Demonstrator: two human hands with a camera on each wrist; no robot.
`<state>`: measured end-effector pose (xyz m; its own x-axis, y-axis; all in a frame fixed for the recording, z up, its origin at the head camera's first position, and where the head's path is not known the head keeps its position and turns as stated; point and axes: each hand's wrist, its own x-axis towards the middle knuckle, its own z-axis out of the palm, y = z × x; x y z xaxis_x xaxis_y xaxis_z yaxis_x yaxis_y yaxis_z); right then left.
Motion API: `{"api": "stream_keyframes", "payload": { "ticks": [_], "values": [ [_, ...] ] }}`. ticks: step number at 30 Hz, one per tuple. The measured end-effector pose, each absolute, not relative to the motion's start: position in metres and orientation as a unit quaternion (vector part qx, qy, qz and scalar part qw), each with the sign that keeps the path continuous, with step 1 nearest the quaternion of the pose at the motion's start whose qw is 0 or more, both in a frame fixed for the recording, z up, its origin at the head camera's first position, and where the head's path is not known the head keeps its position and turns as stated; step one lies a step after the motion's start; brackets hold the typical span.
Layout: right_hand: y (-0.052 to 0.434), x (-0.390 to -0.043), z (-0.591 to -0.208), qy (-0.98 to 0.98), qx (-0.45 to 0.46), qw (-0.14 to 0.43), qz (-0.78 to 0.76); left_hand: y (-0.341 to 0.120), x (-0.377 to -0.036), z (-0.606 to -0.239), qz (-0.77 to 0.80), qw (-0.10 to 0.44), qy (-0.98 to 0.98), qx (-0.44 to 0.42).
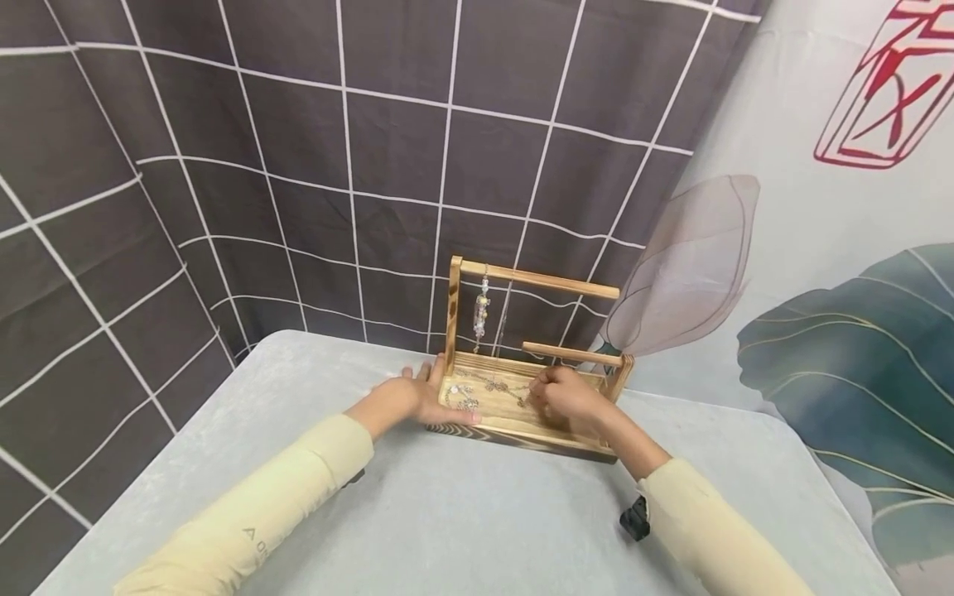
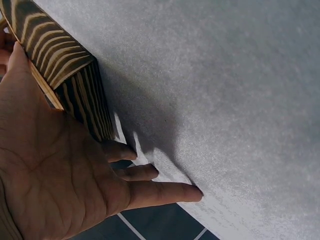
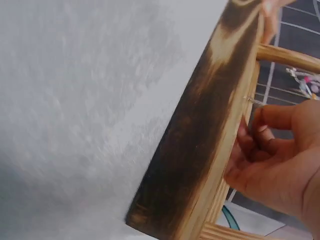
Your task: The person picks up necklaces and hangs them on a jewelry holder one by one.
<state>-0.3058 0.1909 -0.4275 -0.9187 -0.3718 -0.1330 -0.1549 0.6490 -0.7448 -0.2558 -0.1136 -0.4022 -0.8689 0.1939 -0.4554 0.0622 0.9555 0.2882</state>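
1. At centre frame, my left hand (image 1: 414, 398) lies flat and open against the left end of the wooden jewellery stand (image 1: 522, 430), fingers straight.
2. Just right of it, my right hand (image 1: 564, 396) curls over the stand's tray, pinching a thin chain (image 1: 492, 386); the fingertips hide the grip.
3. Farther back, a beaded pendant (image 1: 482, 310) hangs from the top bar, its details too small to read.

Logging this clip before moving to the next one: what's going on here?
A person works at a wooden jewelry stand on a grey-covered table. The left hand rests open against the stand's left end. The right hand reaches into the tray with curled fingers, apparently pinching a thin chain lying there. A beaded piece hangs from the top bar.
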Motion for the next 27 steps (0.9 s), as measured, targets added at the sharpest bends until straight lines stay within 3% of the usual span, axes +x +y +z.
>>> {"api": "stream_keyframes", "payload": {
  "ticks": [5,13,19,27],
  "values": [
    [0.187,-0.279,-0.405,0.79,-0.095,0.208,-0.568,-0.112,-0.255,-0.402,0.135,0.247,0.957,0.065],
    [0.188,-0.277,-0.407,0.682,-0.05,0.243,-0.688,-0.112,-0.253,-0.403,0.13,0.241,0.96,0.062],
    [0.181,-0.273,-0.41,0.722,0.002,0.232,-0.652,-0.112,-0.251,-0.401,0.124,0.242,0.96,0.06],
    [0.18,-0.269,-0.413,0.832,-0.015,0.155,-0.532,-0.113,-0.252,-0.399,0.129,0.245,0.959,0.062]
  ]
}}
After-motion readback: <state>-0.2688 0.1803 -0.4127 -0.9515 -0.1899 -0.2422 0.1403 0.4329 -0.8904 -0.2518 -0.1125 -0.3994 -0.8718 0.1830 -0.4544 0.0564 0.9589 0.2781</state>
